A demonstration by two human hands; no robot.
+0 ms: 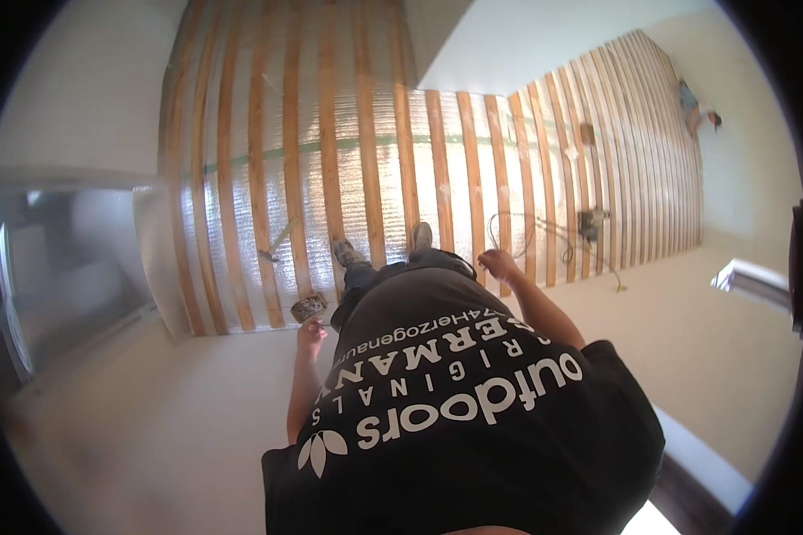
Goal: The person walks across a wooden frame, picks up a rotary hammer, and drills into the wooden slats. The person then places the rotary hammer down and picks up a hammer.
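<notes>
My left hand (pixel 311 336) hangs low beside my body with its fingers curled in. What they hold, if anything, is too small to make out. Just beyond it shows a small container (pixel 310 308) with brownish contents; whether the hand touches it I cannot tell. My right hand (pixel 496 263) is at the right of my waist, fingers bent together as in a pinch, with nothing clear between them. A hammer (pixel 279 240) lies across the battens ahead of my left foot.
Wooden battens (pixel 370 169) run in parallel over shiny foil (pixel 308 196). To the right lie a looped cable (pixel 553 229) and a dark tool or box (pixel 589 224). Another person (pixel 694 109) is at the far right. A window or glazed door (pixel 13 285) stands left.
</notes>
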